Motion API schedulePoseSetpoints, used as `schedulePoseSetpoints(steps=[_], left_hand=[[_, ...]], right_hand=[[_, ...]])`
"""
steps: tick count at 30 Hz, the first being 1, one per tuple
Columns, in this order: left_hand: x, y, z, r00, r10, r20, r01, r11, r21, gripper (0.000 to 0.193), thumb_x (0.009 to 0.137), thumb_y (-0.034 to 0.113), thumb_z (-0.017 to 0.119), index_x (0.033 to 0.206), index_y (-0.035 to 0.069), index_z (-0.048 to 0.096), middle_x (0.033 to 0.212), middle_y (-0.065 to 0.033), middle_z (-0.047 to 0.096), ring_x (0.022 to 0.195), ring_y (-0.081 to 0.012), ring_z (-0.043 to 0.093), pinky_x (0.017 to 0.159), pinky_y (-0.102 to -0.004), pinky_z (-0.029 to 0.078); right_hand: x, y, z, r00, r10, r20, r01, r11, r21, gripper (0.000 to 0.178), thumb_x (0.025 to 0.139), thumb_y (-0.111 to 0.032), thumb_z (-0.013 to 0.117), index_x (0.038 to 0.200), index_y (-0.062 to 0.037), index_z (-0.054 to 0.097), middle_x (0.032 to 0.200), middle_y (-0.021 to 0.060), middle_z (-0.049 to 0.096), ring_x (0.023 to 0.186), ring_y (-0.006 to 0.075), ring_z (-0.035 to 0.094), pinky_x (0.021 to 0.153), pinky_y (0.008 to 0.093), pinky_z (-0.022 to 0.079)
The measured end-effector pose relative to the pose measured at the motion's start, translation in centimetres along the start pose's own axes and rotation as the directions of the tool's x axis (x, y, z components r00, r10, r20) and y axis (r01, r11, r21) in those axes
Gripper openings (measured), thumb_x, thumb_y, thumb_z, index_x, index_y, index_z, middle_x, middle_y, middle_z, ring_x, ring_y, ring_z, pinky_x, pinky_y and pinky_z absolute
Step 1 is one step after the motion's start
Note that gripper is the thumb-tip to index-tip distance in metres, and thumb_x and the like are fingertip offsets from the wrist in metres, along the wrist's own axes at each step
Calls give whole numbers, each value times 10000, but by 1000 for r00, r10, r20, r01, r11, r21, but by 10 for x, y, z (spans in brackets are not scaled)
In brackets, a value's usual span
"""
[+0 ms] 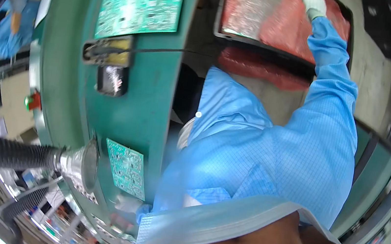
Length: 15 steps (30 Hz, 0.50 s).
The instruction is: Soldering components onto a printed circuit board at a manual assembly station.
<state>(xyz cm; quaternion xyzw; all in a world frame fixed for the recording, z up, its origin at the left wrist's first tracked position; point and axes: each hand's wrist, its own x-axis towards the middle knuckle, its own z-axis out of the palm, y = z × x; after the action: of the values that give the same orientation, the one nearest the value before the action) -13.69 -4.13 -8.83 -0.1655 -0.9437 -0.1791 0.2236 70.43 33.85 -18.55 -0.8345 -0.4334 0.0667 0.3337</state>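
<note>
My right hand (313,2), in a white glove, reaches to the top edge of the picture, over red bubble wrap (291,28). The wrap lies in a dark tray (264,46), with a circuit board (247,11) partly showing through or beside it. The fingertips are cut off by the frame, so their grip does not show. My left hand (128,204), gloved and pale, is blurred at the table edge beside the lower end of a small green circuit board (126,168). Whether its fingers touch that board I cannot tell.
On the green table (133,89) stand a soldering-iron holder (108,50) with a cable, a small dark container (112,80) and a large green circuit board (141,8). A flexible extraction hose (8,154) ends in a funnel by the small board. A person in blue (12,29) is at far left.
</note>
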Motion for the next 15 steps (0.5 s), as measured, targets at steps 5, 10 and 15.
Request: schedulePoseSetpoints(steps=[5, 10, 15], left_hand=[[8, -14, 3, 997, -10, 83, 7, 999, 32, 410, 871, 321, 621, 1099, -19, 592, 995, -227, 651, 915, -333, 630, 798, -445, 494], [8, -12, -2, 994, -5, 108, 2, 1000, 29, 398, 872, 314, 617, 1099, -13, 596, 1002, -223, 651, 924, -328, 628, 804, -443, 490], [7, -12, -5, 992, -3, 128, -3, 999, 47, 387, 873, 307, 613, 1099, -7, 599, 1010, -218, 651, 933, -322, 625, 810, -442, 487]], right_hand=[[-108, 99, 21, 919, 295, 262, -144, 869, -473, 680, 823, -592, 590, 1247, -60, 572, 1335, 207, 525, 1241, 384, 494, 998, 454, 438], [-118, 125, 49, 940, 193, 281, -1, 826, -564, 531, 816, -552, 606, 1170, -159, 658, 1245, 184, 576, 1144, 421, 548, 951, 501, 466], [-104, 137, 48, 943, 153, 295, 53, 807, -588, 457, 815, -534, 589, 1088, -183, 693, 1213, 163, 588, 1112, 391, 566, 916, 498, 484]])
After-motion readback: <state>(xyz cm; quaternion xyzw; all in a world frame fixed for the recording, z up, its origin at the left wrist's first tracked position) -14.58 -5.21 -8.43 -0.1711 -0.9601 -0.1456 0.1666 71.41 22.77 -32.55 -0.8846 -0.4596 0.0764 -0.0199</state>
